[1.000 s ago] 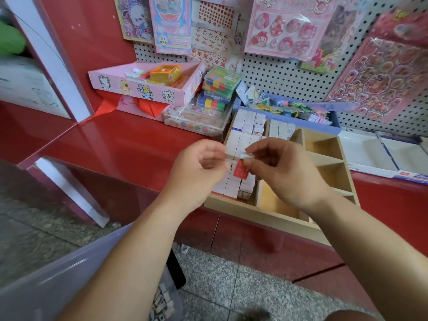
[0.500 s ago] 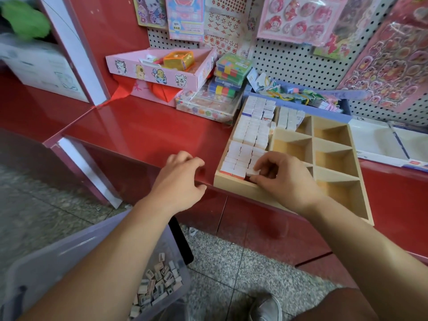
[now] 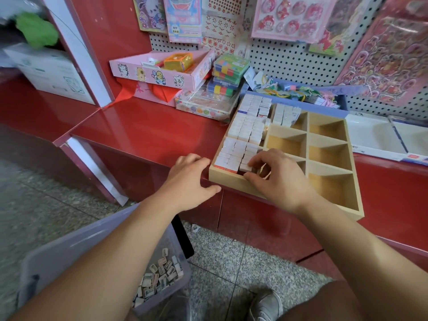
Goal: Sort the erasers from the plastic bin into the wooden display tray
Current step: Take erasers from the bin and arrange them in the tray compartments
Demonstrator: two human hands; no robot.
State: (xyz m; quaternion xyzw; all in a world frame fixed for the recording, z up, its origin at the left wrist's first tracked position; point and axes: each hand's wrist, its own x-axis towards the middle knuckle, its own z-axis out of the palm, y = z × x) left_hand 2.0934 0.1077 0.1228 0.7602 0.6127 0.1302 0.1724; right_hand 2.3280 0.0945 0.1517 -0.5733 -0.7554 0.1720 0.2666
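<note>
- The right hand reaches into the wooden display tray, with finger and thumb pinching one white eraser at the near end of the left column.
- Packed rows of erasers fill that column (a few more stand in the far middle compartment).
- The left hand, fingers loosely curled, appears to rest on the red counter edge just beside the tray.
- Below, the plastic bin holds loose erasers.

Two hands in shot, left hand and right hand. One wooden display tray, one plastic bin. The erasers in the tray run to several dozen, too tightly packed to count exactly, and the bin's loose heap is the same story.
</note>
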